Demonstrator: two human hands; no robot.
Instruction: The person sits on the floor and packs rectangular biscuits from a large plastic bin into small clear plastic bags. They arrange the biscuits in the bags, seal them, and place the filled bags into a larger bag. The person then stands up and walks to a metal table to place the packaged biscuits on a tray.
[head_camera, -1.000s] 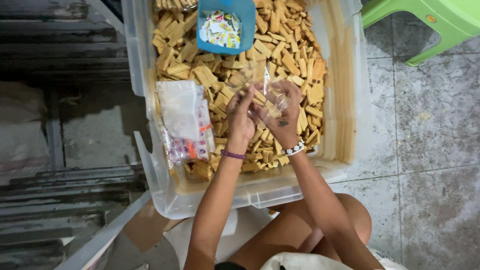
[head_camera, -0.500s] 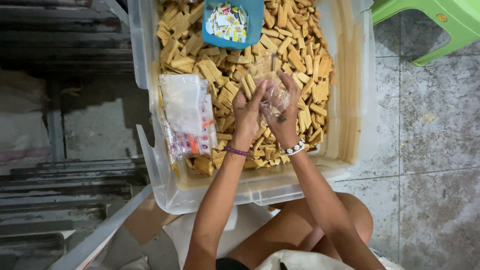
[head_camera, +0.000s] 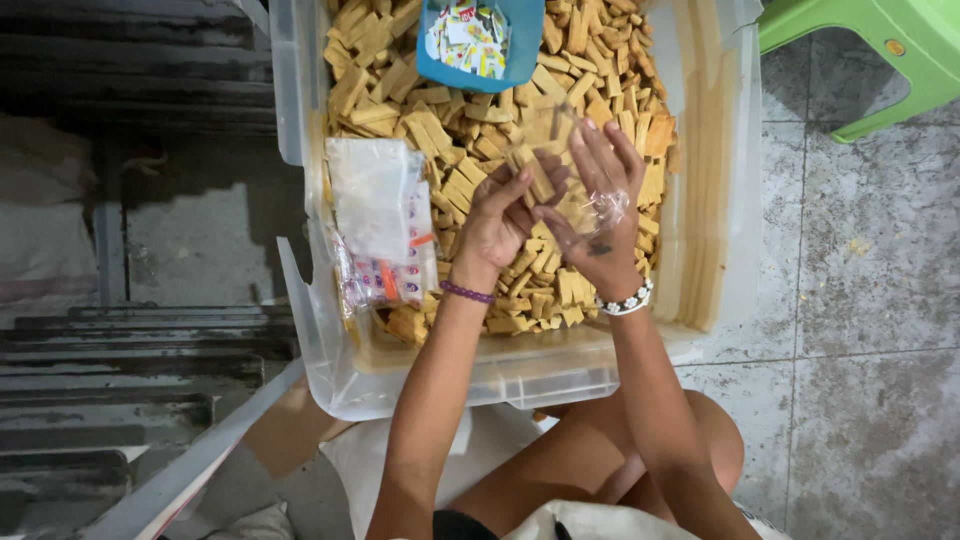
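Note:
A large clear plastic tub (head_camera: 520, 385) holds a heap of tan rectangular biscuit sticks (head_camera: 440, 130). Over its middle, my right hand (head_camera: 600, 215) holds a small clear plastic bag (head_camera: 585, 205) with biscuits inside. My left hand (head_camera: 495, 225) pinches a biscuit stick at the bag's mouth. A purple band sits on my left wrist and a beaded bracelet on my right.
A stack of empty clear bags (head_camera: 380, 225) lies on the biscuits at the tub's left side. A blue container (head_camera: 525, 45) with small colourful packets sits at the far end. A green plastic stool (head_camera: 880, 60) stands on the tiled floor at upper right. Metal rails lie at left.
Both hands have lifted from the biscuit heap, and the clear bag is now held higher with the left hand at its mouth.

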